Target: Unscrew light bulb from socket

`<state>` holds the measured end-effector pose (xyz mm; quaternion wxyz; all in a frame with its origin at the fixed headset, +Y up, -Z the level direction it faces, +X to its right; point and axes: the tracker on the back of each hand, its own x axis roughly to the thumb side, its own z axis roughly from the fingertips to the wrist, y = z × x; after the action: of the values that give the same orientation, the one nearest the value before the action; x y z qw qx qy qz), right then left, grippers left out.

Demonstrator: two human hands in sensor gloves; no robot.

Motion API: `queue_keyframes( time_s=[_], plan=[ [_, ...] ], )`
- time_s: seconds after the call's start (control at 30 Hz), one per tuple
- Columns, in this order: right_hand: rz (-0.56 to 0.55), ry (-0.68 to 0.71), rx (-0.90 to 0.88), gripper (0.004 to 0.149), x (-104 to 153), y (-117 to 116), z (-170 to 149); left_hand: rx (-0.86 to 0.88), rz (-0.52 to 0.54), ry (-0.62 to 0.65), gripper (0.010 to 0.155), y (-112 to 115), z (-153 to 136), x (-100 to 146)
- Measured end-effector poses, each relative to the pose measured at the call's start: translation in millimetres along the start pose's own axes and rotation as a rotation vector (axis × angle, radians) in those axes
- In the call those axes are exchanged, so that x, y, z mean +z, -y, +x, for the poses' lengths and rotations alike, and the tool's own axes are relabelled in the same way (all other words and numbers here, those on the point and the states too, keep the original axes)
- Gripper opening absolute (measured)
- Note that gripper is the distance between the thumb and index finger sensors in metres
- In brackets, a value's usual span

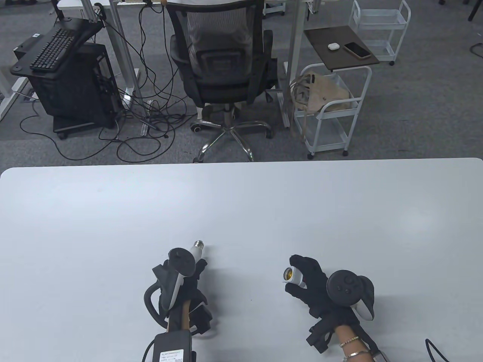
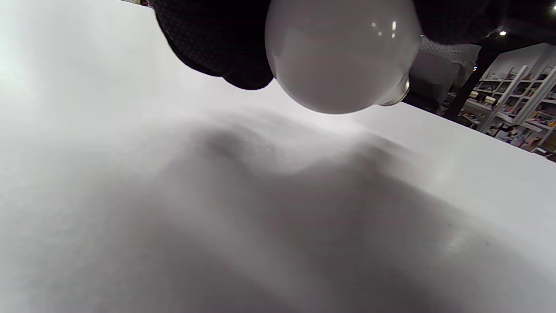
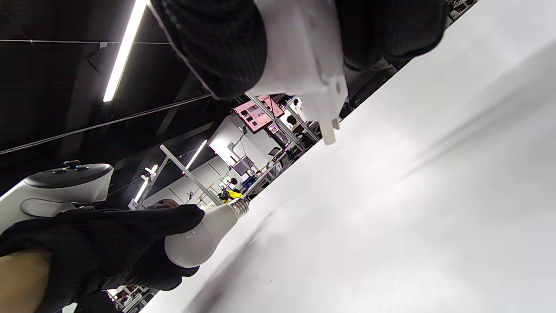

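My left hand (image 1: 185, 271) grips a white light bulb (image 1: 197, 250) a little above the white table (image 1: 241, 211); its metal screw base points away from me and is bare. The bulb's round globe fills the top of the left wrist view (image 2: 343, 56), and the bulb also shows in the right wrist view (image 3: 200, 239). My right hand (image 1: 307, 281) holds a white socket (image 1: 292, 276) with its brass-lined opening facing left toward the bulb. In the right wrist view the socket (image 3: 304, 65) sits between my gloved fingers (image 3: 217, 48), plug prongs pointing down. Bulb and socket are apart.
Beyond the table's far edge stand a black office chair (image 1: 222, 64), a white cart (image 1: 332, 109) with a bag, and a black stand with a keyboard (image 1: 53, 49). A black cable (image 1: 434, 348) lies at the table's near right corner.
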<state>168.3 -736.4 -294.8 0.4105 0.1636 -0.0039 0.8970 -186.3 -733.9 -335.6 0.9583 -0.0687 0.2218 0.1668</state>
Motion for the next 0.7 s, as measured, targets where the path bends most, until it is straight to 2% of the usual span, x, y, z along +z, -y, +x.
queue_keyframes(
  time_s=[0.37,0.7],
  plan=[
    [0.009,-0.007,-0.005,0.072,-1.2,-0.9,-0.5,-0.037,-0.017,-0.067,0.079,6.5,-1.5,-12.4],
    [0.015,-0.012,-0.006,0.072,-1.8,-1.7,-0.9,-0.069,0.004,-0.072,0.081,10.4,1.4,-10.3]
  ],
)
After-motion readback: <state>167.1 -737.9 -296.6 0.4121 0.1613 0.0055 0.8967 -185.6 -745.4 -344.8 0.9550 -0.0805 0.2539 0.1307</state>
